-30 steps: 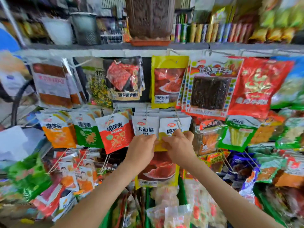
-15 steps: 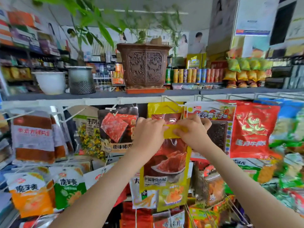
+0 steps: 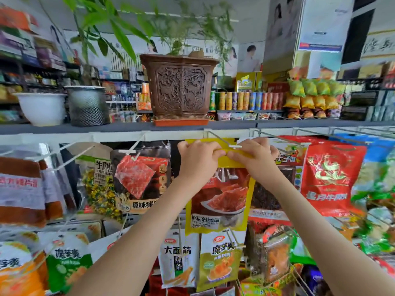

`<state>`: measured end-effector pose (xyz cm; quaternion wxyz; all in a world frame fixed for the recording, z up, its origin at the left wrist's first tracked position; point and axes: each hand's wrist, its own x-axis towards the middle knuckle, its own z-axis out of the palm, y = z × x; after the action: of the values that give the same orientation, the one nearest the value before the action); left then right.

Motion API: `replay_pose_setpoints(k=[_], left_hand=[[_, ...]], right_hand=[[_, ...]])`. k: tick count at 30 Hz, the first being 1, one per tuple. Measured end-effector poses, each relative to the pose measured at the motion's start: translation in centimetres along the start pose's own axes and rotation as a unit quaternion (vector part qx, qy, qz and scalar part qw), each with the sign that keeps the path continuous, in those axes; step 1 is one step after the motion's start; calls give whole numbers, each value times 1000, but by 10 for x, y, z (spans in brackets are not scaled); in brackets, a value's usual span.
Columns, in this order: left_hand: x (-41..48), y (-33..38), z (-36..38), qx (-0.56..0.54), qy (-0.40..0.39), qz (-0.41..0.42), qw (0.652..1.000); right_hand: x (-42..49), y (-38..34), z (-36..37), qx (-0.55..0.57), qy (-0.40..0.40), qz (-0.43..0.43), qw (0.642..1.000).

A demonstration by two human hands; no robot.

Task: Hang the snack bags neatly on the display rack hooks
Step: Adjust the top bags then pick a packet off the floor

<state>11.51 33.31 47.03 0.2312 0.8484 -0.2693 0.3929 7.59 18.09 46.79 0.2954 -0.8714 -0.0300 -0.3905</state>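
Note:
A yellow snack bag (image 3: 218, 201) with a picture of red meat slices hangs from both my hands in front of the rack's top row. My left hand (image 3: 197, 159) pinches the bag's yellow top strip on the left. My right hand (image 3: 253, 157) pinches the same strip on the right. The white tip of a metal display hook (image 3: 222, 140) sits right at the strip, between my hands. Whether the hook passes through the bag's hole is hidden by my fingers.
Other snack bags hang around: a dark meat bag (image 3: 139, 178) to the left, a red bag (image 3: 329, 180) to the right, white and green bags (image 3: 220, 259) below. Bare hooks (image 3: 275, 136) jut out. A brown carved plant pot (image 3: 179, 86) stands on the grey shelf (image 3: 85, 127) above.
Both hands lifted the yellow bag from the lower rows up to the top row's hook. My view tilted upward with them.

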Motion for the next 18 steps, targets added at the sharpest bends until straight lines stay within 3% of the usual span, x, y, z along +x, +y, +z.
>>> replay_pose_setpoints(k=[7, 12, 18], left_hand=[[2, 11, 5, -1, 1, -12, 1000], [0, 0, 16, -5, -26, -34, 999], [3, -12, 31, 51, -33, 1, 998]], right_hand=[[8, 7, 0, 21, -11, 16, 1000], [10, 5, 17, -35, -9, 32, 999], [24, 8, 32, -85, 4, 41, 996]])
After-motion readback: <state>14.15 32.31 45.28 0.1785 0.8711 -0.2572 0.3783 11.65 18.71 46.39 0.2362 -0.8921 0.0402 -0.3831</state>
